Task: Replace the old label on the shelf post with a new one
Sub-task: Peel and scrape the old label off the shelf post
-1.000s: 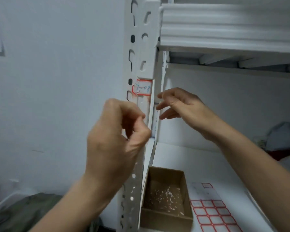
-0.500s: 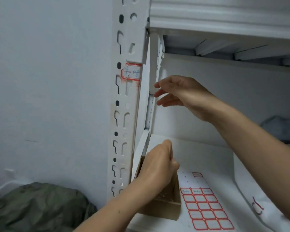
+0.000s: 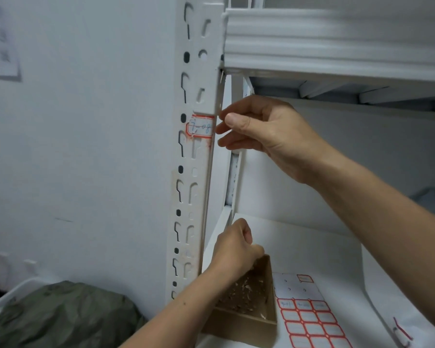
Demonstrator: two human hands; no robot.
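Red-edged old label [image 3: 201, 126] still clings to the post [image 3: 194, 197], ragged. The left hand [image 3: 236, 247] has dropped to the scrap box [image 3: 246, 320], fingers curled; whether it holds anything, I cannot tell. The right hand [image 3: 269, 136], loosely open and empty, has neared the label's edge, so peeling likely goes on.

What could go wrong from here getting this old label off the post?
The old label is frayed, with red residue on the post around it; it may tear into bits and leave a poor surface for the new one. Any scraps dropped by the left hand, curled above the cardboard box, could miss and land on the label sheet beside it.
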